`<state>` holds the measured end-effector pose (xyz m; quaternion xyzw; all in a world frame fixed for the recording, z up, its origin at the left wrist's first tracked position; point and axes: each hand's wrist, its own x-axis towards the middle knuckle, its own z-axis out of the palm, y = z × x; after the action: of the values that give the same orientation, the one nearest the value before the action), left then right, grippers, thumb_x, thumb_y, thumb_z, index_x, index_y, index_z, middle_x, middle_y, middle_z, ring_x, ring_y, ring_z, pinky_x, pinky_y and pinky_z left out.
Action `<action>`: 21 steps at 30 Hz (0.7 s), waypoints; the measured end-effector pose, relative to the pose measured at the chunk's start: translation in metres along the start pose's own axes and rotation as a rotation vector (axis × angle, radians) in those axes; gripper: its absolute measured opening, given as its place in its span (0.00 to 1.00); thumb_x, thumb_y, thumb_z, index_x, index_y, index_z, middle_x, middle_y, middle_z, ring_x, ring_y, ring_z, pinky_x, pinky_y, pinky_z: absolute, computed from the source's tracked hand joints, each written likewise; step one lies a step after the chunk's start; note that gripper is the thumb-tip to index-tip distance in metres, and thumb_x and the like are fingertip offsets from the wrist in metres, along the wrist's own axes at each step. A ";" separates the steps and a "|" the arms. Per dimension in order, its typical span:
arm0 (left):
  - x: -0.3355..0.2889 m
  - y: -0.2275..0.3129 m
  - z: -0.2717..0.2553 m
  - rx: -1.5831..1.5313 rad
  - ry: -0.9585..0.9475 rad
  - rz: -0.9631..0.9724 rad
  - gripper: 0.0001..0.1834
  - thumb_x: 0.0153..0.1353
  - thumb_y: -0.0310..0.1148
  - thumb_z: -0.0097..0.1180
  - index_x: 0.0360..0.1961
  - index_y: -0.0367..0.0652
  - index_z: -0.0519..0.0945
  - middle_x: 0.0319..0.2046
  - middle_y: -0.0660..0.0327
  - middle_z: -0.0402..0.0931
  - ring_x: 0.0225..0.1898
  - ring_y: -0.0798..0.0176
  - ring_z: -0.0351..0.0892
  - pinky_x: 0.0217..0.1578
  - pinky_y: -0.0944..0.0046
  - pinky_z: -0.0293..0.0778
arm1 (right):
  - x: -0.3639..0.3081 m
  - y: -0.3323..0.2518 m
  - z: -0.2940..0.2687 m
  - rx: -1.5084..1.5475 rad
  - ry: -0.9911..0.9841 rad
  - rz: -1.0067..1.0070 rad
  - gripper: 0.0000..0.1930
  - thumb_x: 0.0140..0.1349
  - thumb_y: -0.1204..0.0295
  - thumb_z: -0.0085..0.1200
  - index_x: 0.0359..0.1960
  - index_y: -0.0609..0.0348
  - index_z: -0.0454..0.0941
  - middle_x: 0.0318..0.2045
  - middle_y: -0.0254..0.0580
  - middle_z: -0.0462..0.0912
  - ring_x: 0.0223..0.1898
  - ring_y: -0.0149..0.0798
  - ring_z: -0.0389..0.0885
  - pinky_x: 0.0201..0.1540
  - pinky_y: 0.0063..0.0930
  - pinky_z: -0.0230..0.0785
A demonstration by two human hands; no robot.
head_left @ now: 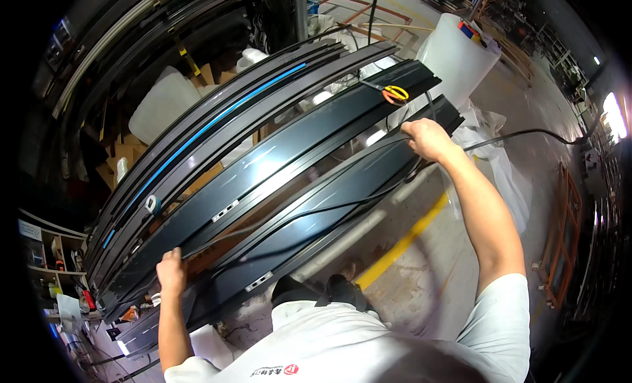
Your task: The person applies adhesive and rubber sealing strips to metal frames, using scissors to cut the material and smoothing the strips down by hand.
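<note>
The left hand and right hand, well apart, seem to have fingers clamped on the black strip, probably keeping it spread lengthwise above the front metal bar.

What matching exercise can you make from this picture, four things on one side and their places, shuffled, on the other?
Things:
1. Scissors
2. Black strip
3. Yellow line
4. Blue strip

Places:
A. Marked on the floor
B. Lengthwise along the grey profiles
C. Resting on a dark profile, orange and yellow handles showing
D. Running across to the left hand

Pairs: 1-C, 2-D, 3-A, 4-B.
</note>
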<state>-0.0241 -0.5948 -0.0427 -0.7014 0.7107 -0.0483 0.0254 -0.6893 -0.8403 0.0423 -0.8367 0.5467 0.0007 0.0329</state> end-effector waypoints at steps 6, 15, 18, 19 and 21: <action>0.076 0.124 -0.005 -0.028 -0.005 0.113 0.13 0.50 0.29 0.61 0.37 0.37 0.77 0.30 0.51 0.78 0.37 0.47 0.79 0.35 0.50 0.75 | 0.018 0.132 0.009 0.100 -0.214 0.058 0.15 0.54 0.72 0.59 0.44 0.60 0.80 0.36 0.57 0.83 0.43 0.56 0.82 0.47 0.45 0.74; 0.099 0.147 0.056 0.054 -0.156 -0.245 0.12 0.53 0.29 0.53 0.39 0.39 0.80 0.32 0.49 0.78 0.35 0.44 0.78 0.35 0.47 0.75 | -0.069 0.147 0.123 0.763 -0.669 0.016 0.20 0.56 0.61 0.62 0.44 0.62 0.81 0.38 0.61 0.83 0.41 0.60 0.81 0.45 0.45 0.74; 0.111 0.198 0.037 0.020 -0.196 -0.142 0.13 0.53 0.29 0.55 0.40 0.40 0.80 0.33 0.49 0.78 0.38 0.44 0.78 0.37 0.49 0.75 | -0.146 0.176 0.164 0.722 -0.835 0.017 0.20 0.58 0.56 0.60 0.39 0.63 0.80 0.35 0.58 0.83 0.41 0.59 0.81 0.44 0.45 0.72; 0.110 0.200 0.036 0.067 -0.307 -0.164 0.14 0.52 0.27 0.55 0.42 0.40 0.81 0.34 0.49 0.78 0.39 0.43 0.78 0.39 0.49 0.75 | -0.168 0.193 0.184 0.686 -0.767 -0.026 0.20 0.58 0.55 0.59 0.36 0.63 0.80 0.33 0.57 0.83 0.40 0.59 0.81 0.44 0.44 0.72; 0.093 0.190 0.045 0.090 -0.249 -0.156 0.13 0.52 0.26 0.55 0.41 0.40 0.82 0.35 0.49 0.79 0.41 0.43 0.78 0.40 0.49 0.76 | -0.169 0.244 0.200 0.727 -0.903 -0.059 0.20 0.56 0.54 0.61 0.36 0.61 0.80 0.25 0.52 0.81 0.34 0.55 0.80 0.41 0.40 0.73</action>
<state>-0.2103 -0.6872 -0.1039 -0.7531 0.6426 0.0053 0.1409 -0.9741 -0.7719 -0.1640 -0.7033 0.4203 0.1687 0.5480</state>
